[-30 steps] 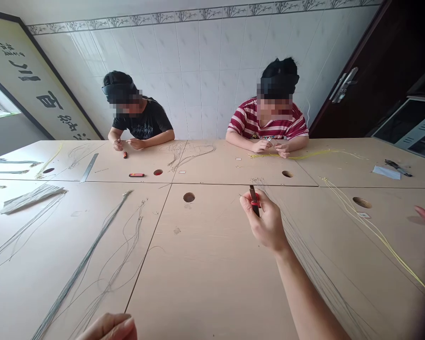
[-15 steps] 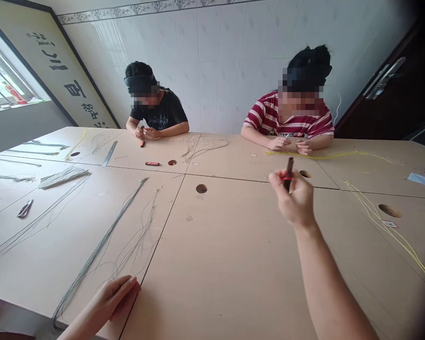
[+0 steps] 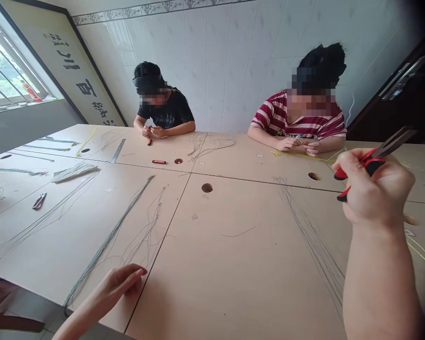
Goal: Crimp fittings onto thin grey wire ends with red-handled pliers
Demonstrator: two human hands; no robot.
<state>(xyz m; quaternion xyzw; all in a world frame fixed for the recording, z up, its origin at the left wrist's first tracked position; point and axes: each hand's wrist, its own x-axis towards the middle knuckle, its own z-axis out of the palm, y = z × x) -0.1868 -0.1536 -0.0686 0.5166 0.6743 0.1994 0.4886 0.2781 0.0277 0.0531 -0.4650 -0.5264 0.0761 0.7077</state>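
Observation:
Raised over the right side of the table, my right hand point(image 3: 375, 193) is closed around pliers point(image 3: 393, 144) with red and black handles, the metal jaws pointing up and right. At the front left, my left hand point(image 3: 122, 283) hovers near the table seam, fingers pressed together; whatever they pinch, if anything, is hidden. Thin loose wires point(image 3: 147, 224) fan out just beyond it. A grey-green wire bundle point(image 3: 115, 224) lies to its left. Thin grey wires point(image 3: 304, 231) run past my right forearm. A short piece of wire point(image 3: 239, 234) lies mid-table.
Two people sit across the table point(image 3: 205, 293), handling small items. Further left lie a pair of small pliers point(image 3: 39, 201), a metal ruler point(image 3: 118, 151) and more wire bundles. Round holes point(image 3: 207, 188) pierce the tabletop. Yellow wires point(image 3: 286, 156) lie on the far right.
My right hand has swung right and nearer, and the pliers now show side-on. Grey wires on the right and a short wire mid-table have come into sight. My left hand stays near the seam.

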